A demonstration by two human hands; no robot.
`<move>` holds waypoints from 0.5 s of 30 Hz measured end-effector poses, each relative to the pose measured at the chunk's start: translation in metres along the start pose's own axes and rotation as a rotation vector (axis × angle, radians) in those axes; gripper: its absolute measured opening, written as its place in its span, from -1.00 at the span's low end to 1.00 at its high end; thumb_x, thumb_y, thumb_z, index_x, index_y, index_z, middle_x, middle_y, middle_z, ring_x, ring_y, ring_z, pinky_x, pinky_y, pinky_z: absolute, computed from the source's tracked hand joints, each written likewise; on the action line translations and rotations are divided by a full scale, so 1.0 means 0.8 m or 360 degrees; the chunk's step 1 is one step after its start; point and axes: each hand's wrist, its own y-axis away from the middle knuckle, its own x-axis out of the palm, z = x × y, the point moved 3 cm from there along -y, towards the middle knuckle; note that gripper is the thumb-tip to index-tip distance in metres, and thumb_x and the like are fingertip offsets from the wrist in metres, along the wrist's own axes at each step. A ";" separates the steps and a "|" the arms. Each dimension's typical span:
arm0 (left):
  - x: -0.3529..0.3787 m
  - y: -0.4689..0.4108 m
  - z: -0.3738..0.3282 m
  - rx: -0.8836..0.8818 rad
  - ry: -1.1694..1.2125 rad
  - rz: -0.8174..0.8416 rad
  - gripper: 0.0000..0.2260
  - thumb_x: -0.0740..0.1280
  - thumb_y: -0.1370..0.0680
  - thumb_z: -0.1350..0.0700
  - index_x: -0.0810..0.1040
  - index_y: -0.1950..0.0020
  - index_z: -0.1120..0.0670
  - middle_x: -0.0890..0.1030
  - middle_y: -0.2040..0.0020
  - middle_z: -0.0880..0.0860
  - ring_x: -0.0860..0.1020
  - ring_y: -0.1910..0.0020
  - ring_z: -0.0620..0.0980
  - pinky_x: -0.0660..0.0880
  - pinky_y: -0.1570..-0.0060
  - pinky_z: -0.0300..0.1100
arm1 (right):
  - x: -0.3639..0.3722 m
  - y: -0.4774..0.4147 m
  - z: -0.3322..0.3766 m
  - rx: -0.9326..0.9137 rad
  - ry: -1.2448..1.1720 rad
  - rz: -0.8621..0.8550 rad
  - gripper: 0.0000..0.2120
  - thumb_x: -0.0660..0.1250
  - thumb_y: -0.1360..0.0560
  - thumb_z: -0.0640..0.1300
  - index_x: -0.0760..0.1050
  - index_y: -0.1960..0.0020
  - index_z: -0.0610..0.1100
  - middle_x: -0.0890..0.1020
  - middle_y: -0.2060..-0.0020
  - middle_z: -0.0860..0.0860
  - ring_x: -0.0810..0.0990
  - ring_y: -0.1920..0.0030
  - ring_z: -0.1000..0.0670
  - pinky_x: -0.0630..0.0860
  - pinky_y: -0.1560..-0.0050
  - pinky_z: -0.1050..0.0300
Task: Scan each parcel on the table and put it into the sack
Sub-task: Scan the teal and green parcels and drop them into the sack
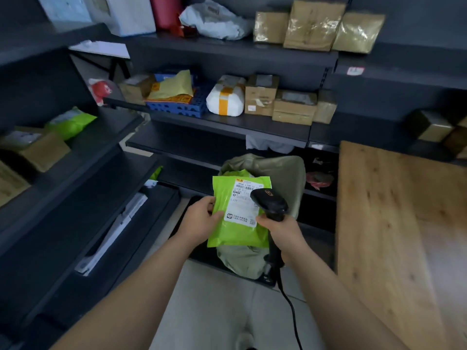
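Observation:
My left hand grips the left edge of a bright green parcel bag with a white shipping label facing up. My right hand holds a black corded barcode scanner by its handle, its head lying over the label's right side. The parcel hangs directly above an open grey-green sack standing on the floor in front of the shelves. The wooden table is on the right.
Dark shelving runs along the left and the back, stacked with cardboard boxes, a white wrapped parcel, a blue crate and a green bag. The scanner's cable trails down between my arms.

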 end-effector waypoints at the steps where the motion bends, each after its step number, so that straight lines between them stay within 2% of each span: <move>1: 0.004 -0.026 0.004 0.0014 -0.0015 0.0030 -0.65 0.37 -0.53 0.14 0.49 -0.31 0.12 0.63 -0.15 0.05 0.59 -0.05 -0.01 0.51 -0.08 -0.14 | 0.006 -0.021 0.002 0.0008 -0.0015 -0.0036 -0.91 0.51 -0.40 -0.16 0.61 0.21 -0.08 0.61 0.28 -0.02 0.55 0.21 -0.03 0.45 0.14 0.10; 3: 0.014 -0.078 0.009 0.0015 -0.0046 0.0088 -0.62 0.36 -0.53 0.13 0.47 -0.34 0.13 0.62 -0.18 0.06 0.59 -0.08 0.00 0.50 -0.09 -0.14 | 0.016 -0.064 0.006 0.0036 -0.0044 -0.0090 -0.92 0.50 -0.41 -0.19 0.61 0.19 -0.10 0.62 0.27 -0.02 0.56 0.21 -0.03 0.47 0.13 0.11; 6: 0.031 -0.155 0.014 -0.0018 -0.0064 0.0174 -0.62 0.35 -0.54 0.13 0.46 -0.36 0.14 0.61 -0.19 0.08 0.58 -0.11 0.03 0.51 -0.16 -0.04 | 0.029 -0.135 0.011 0.0057 -0.0078 -0.0149 -0.93 0.49 -0.42 -0.24 0.60 0.17 -0.14 0.60 0.30 -0.01 0.54 0.25 0.00 0.44 0.27 0.16; 8: 0.043 -0.206 0.021 -0.0046 -0.0044 0.0226 -0.61 0.35 -0.55 0.13 0.45 -0.37 0.13 0.60 -0.20 0.07 0.58 -0.12 0.03 0.51 -0.16 -0.02 | 0.040 -0.182 0.014 0.0094 -0.0106 -0.0166 -0.92 0.48 -0.42 -0.27 0.60 0.12 -0.18 0.59 0.28 -0.02 0.53 0.25 0.01 0.43 0.29 0.18; 12: 0.061 -0.298 0.043 -0.0044 -0.0105 0.0318 -0.64 0.34 -0.55 0.07 0.46 -0.33 0.08 0.60 -0.15 -0.04 0.57 -0.06 -0.07 0.46 0.10 -0.27 | 0.060 -0.268 0.009 0.0178 -0.0137 -0.0218 -0.86 0.48 -0.42 -0.29 0.60 0.03 -0.25 0.62 0.23 -0.06 0.56 0.22 0.00 0.47 0.25 0.18; 13: 0.067 -0.319 0.050 -0.0057 -0.0098 0.0350 -0.65 0.34 -0.55 0.08 0.47 -0.32 0.09 0.59 -0.14 -0.04 0.56 -0.04 -0.06 0.49 0.10 -0.26 | 0.064 -0.289 0.006 0.0196 -0.0139 -0.0238 -0.87 0.48 -0.42 -0.29 0.60 0.04 -0.24 0.62 0.22 -0.06 0.55 0.22 0.01 0.47 0.24 0.18; 15: 0.078 -0.361 0.066 -0.0125 -0.0056 0.0423 -0.67 0.35 -0.55 0.12 0.47 -0.29 0.15 0.61 -0.14 0.06 0.58 -0.07 0.03 0.54 -0.06 -0.09 | 0.072 -0.329 -0.004 0.0226 -0.0129 -0.0291 -0.90 0.48 -0.42 -0.30 0.59 0.08 -0.23 0.61 0.23 -0.06 0.54 0.23 0.02 0.46 0.27 0.21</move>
